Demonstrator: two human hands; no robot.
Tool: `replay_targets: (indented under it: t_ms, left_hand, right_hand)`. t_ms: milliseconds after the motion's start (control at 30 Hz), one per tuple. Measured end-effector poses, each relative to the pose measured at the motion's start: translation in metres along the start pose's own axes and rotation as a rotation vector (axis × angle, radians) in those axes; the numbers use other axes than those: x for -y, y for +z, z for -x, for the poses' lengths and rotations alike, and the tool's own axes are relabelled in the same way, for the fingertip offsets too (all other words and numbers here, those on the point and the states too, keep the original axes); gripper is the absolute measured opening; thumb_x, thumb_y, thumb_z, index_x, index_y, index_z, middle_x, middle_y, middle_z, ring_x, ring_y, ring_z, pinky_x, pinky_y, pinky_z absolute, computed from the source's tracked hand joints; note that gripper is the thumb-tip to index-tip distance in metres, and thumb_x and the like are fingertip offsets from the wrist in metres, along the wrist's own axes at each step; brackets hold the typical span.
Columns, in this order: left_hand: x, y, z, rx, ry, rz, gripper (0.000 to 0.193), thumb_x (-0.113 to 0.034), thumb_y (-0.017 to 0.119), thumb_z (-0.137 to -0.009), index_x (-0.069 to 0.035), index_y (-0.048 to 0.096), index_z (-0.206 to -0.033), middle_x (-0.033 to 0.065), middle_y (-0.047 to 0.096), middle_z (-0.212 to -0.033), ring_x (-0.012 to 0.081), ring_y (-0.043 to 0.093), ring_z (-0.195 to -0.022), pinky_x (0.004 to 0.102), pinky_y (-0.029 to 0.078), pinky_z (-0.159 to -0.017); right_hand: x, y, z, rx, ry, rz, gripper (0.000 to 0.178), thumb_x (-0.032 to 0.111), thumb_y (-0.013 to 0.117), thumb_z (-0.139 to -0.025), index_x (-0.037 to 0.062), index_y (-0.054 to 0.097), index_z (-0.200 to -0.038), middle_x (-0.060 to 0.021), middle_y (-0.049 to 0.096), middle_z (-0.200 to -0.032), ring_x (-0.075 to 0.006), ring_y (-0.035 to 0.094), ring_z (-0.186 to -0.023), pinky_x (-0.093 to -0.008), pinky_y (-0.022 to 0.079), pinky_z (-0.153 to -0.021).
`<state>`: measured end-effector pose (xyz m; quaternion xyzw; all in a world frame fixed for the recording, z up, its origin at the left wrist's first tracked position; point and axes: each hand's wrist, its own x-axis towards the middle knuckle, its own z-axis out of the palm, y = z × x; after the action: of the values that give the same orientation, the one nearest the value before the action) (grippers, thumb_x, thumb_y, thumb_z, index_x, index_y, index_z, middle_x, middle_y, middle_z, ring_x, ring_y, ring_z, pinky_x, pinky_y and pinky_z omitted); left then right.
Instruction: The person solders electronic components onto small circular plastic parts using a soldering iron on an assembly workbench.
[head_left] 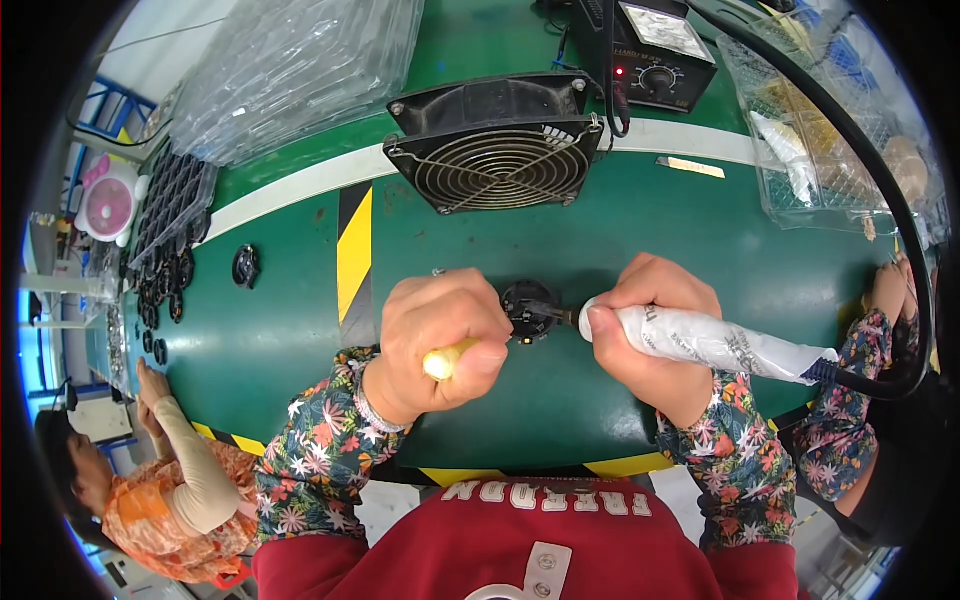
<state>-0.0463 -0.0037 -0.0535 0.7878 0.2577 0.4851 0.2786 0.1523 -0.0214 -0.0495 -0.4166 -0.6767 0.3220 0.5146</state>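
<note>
My right hand [655,325] is closed around a soldering iron [710,345] whose handle is wrapped in white printed plastic. The iron's metal end points left at a small round black part [531,308] on the green bench. Whether its tip touches the part is hard to make out. My left hand [440,335] is clenched on a yellow stick-like thing [445,362]; its pale round end shows beside the thumb, and its kind is unclear. The knuckles of that hand are at the left side of the black part and hide some of it.
Behind my hands stands a black fan [495,165] with a wire guard. A soldering station [650,60] is beyond it. Clear plastic trays [290,80] and black parts [165,285] lie left. The iron's thick black cable [905,190] arcs right. Co-workers sit on both sides.
</note>
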Motion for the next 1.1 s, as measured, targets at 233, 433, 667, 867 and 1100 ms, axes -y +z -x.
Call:
replay_targets:
  t_ms: [233,433,667,867,1100]
  left_hand:
    - [-0.0092,-0.0048,-0.0001,0.096,-0.045,-0.052,0.038,-0.034,0.043,-0.088,-0.004,0.051,-0.067,0.0098,0.057,-0.062,0.0214,0.054,-0.051,0.03,0.043,-0.048]
    - [-0.0035,-0.0012,-0.0021,0.048,-0.01,-0.036,0.029,-0.027,0.051,-0.083,-0.004,0.05,-0.065,0.008,0.055,-0.061,0.0202,0.052,-0.048,0.0285,0.041,-0.044]
    - [-0.0023,0.0003,-0.0032,0.023,0.044,-0.021,0.023,-0.019,0.059,-0.077,-0.005,0.05,-0.062,0.0058,0.053,-0.059,0.0191,0.05,-0.045,0.0271,0.037,-0.04]
    - [-0.0042,0.0001,-0.0035,0.028,0.031,-0.049,0.023,-0.019,0.059,-0.077,-0.005,0.05,-0.062,0.0053,0.052,-0.058,0.0187,0.049,-0.044,0.0272,0.037,-0.04]
    - [-0.0042,0.0006,-0.004,0.01,0.02,-0.04,0.023,-0.019,0.059,-0.078,-0.005,0.05,-0.061,0.0051,0.051,-0.057,0.0184,0.048,-0.044,0.0268,0.036,-0.04]
  right_hand:
    - [0.0014,-0.0013,-0.0008,0.002,-0.001,0.022,0.016,0.005,0.068,-0.066,0.0054,0.051,-0.065,-0.0045,0.05,-0.06,-0.0184,0.05,-0.051,-0.0281,0.038,-0.046]
    - [-0.0028,-0.0035,-0.0009,0.051,-0.058,0.03,0.013,0.0,0.064,-0.068,0.0032,0.052,-0.071,-0.0063,0.053,-0.062,-0.015,0.05,-0.052,-0.0258,0.039,-0.049]
    - [-0.0019,-0.0056,-0.0006,0.044,-0.061,0.05,0.012,0.001,0.064,-0.069,0.0035,0.052,-0.069,-0.0062,0.052,-0.061,-0.0148,0.048,-0.052,-0.0262,0.038,-0.049]
    - [-0.004,-0.0052,0.0,-0.071,0.002,-0.053,0.014,0.001,0.067,-0.068,0.0035,0.054,-0.064,-0.0044,0.053,-0.059,-0.014,0.05,-0.05,-0.0257,0.038,-0.046]
    - [-0.0032,-0.0057,-0.0009,-0.077,-0.008,0.002,0.015,0.001,0.067,-0.068,0.0043,0.053,-0.063,-0.0041,0.053,-0.058,-0.0142,0.05,-0.049,-0.0257,0.038,-0.046]
